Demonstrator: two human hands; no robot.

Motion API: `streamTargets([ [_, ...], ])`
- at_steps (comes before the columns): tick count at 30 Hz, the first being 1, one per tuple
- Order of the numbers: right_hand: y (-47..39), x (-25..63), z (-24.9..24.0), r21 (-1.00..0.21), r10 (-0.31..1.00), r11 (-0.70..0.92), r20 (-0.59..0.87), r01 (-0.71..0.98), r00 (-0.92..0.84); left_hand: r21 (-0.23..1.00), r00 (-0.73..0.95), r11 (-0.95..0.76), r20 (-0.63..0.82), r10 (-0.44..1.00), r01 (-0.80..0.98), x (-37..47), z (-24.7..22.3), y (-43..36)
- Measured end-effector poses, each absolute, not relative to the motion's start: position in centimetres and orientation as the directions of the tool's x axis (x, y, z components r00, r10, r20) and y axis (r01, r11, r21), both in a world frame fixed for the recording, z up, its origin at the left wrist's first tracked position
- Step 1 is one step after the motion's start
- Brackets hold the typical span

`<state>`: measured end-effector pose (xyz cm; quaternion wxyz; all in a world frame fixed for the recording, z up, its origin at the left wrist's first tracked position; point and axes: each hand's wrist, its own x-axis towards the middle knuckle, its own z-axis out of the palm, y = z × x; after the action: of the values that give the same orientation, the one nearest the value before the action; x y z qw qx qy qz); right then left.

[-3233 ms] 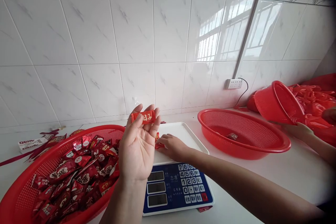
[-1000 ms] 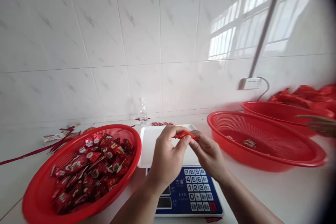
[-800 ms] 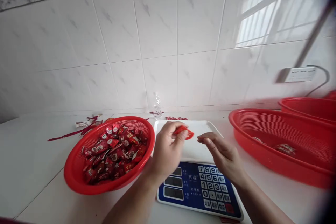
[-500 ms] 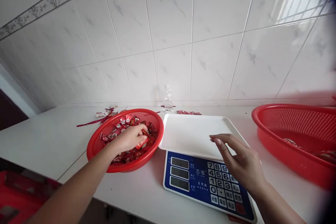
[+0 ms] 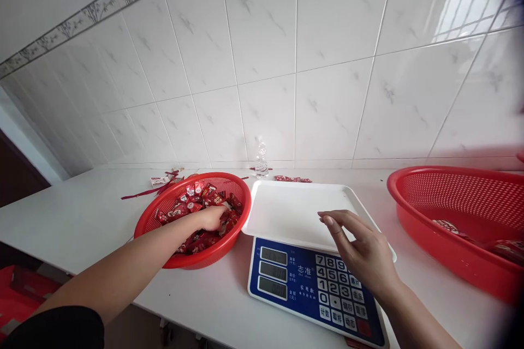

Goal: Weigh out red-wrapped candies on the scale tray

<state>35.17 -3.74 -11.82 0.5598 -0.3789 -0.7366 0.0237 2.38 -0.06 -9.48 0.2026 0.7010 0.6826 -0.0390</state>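
Observation:
My left hand (image 5: 212, 218) reaches into a red perforated basket (image 5: 143, 229) on the left, down among many small red wrapped packets (image 5: 198, 190). Its fingertips are hidden among the packets, so whether they grip one does not show. My right hand (image 5: 360, 242) hovers above a digital scale with a blue keypad panel (image 5: 305, 270). Thumb and fingertips of that hand are drawn together in a pinch, with nothing visible between them. Behind the panel lies the scale's white tray (image 5: 295, 210), bare of any packets.
A second red basket (image 5: 442, 251) stands at the right with a few packets inside. A clear plastic bottle (image 5: 261, 162) is near the tiled wall, beside a strip of red packets (image 5: 292, 179). Red ribbons and wrappers (image 5: 164, 182) lie behind the left basket.
My left hand has sunk deeper among the packets, and its fingers are more hidden. My right hand keeps its pinched shape over the scale. The camera view has shifted slightly.

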Motion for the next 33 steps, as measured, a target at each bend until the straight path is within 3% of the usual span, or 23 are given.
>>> streamTargets([
  [11, -3.7, 35.2, -11.9, -0.527, 0.646, 0.688, 0.758, 0.499, -0.09, 0.527, 0.013, 0.04, -0.096, 0.995, 0.849, 2.0, -3.8, -0.2],
  [16, -3.8, 35.2, -11.8, -0.531, 0.656, 0.683, 0.748, 0.501, -0.101, 0.777, 0.181, -0.051, -0.082, 0.98, 0.627, 6.7, -3.3, -0.1],
  [18, -3.7, 35.3, -11.7, -0.525, 0.654, 0.68, 0.749, 0.511, -0.102, 0.806, 0.253, -0.072, -0.098, 0.963, 0.587, 8.9, -4.1, 0.2],
  [21, -3.6, 35.4, -11.7, -0.521, 0.657, 0.671, 0.748, 0.528, -0.097, 0.717, 0.327, -0.182, -0.067, 0.942, 0.672, 10.9, -5.3, 1.0],
  [24, -3.5, 35.5, -11.6, -0.53, 0.674, 0.654, 0.733, 0.54, -0.097, 0.597, 0.301, -0.234, -0.012, 0.954, 0.767, 10.0, -5.8, 2.5],
  [28, -3.6, 35.5, -11.6, -0.521, 0.678, 0.656, 0.724, 0.546, -0.124, 0.484, 0.135, -0.09, -0.059, 0.989, 0.87, 5.0, -6.1, 4.0],
  [33, -3.7, 35.5, -11.6, -0.502, 0.661, 0.675, 0.737, 0.54, -0.141, 0.251, -0.031, 0.098, -0.255, 0.966, 0.963, -0.6, -7.7, 3.2],
])
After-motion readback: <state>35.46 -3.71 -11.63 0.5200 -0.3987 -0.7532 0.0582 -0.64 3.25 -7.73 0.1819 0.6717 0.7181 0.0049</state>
